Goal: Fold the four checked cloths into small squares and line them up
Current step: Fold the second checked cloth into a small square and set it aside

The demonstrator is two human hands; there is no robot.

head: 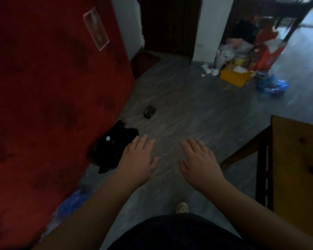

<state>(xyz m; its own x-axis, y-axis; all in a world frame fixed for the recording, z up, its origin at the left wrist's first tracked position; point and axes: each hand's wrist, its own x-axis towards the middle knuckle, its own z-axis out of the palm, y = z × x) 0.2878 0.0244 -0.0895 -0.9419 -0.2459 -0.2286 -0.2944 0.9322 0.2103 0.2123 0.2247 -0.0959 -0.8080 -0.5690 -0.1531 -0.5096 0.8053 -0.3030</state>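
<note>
No checked cloth shows in this view. My left hand [137, 159] is stretched out palm down over the grey floor, fingers apart, holding nothing. My right hand [199, 159] hovers beside it in the same flat pose, also holding nothing. The two hands are a short gap apart and touch neither each other nor any object. The picture is dim and a little blurred.
A large red cover [49, 105] fills the left side. A black bundle [114, 150] lies on the floor at its edge, with a small dark can [149, 111] beyond. A wooden table [296, 168] stands at the right. Clutter with a yellow box [233, 76] sits far back.
</note>
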